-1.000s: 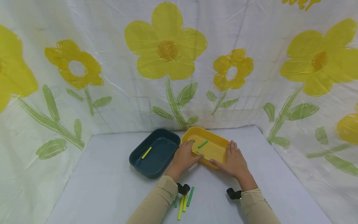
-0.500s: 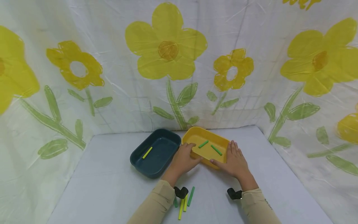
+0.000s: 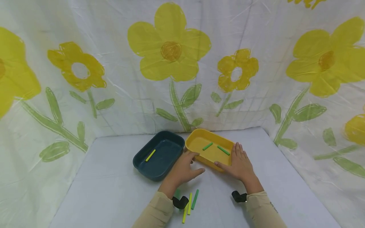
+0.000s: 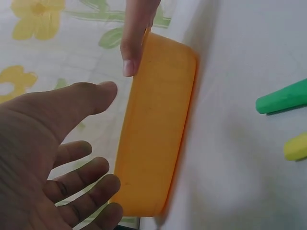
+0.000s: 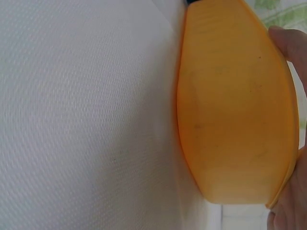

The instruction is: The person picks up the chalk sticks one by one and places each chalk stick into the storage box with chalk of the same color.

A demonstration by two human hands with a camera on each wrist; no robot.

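My left hand [image 3: 182, 169] hovers by the near left side of a yellow plastic tub [image 3: 210, 162], thumb and fingers spread with nothing between them. In the left wrist view its fingertips overlap the end of the tub wall [image 4: 153, 124]. My right hand [image 3: 240, 164] rests on the tub's right corner, fingers straight along the right side and thumb on the near rim. The right wrist view shows that thumb [image 5: 288, 43] at the rim. Inside the tub lie two green sticks, one near the middle [image 3: 207, 146], the other to the right [image 3: 223, 150].
Left of the tub stands a dark teal tub [image 3: 159, 167] holding one yellow stick [image 3: 150, 155]. Nearer me on the white table lie a green stick [image 3: 195, 199], two yellow sticks [image 3: 189, 203] and another green one [image 3: 177, 193], partly hidden by the left wrist camera [image 3: 181, 202]. A flowered curtain hangs behind.
A green stick that was at my left fingers has been let go and has shifted right inside the yellow tub. My left hand has drawn back toward me. My right hand stays put.
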